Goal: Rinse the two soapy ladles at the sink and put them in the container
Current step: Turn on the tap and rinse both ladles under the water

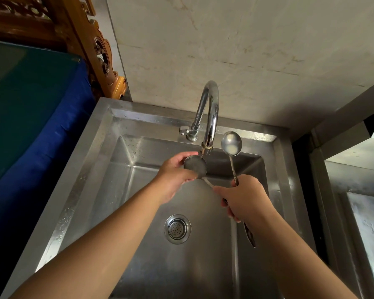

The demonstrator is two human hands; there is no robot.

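Note:
Two steel ladles are held over the steel sink (108, 169). My right hand (246, 199) grips both handles together. One ladle (231, 143) stands upright to the right of the spout, with whitish soapy liquid in its bowl. The other ladle's bowl (195, 166) sits directly under the curved tap's (211, 113) outlet. My left hand (175, 175) cups that bowl, thumb and fingers around its rim. A thin stream runs from the spout onto it. The dark handle ends (249, 236) stick out below my right hand.
The drain strainer (177, 229) lies in the basin floor below my hands. A steel container or second basin (367, 223) stands at the right edge. A blue-covered surface (30, 117) lies left of the sink, and a carved wooden frame (95, 46) stands behind it.

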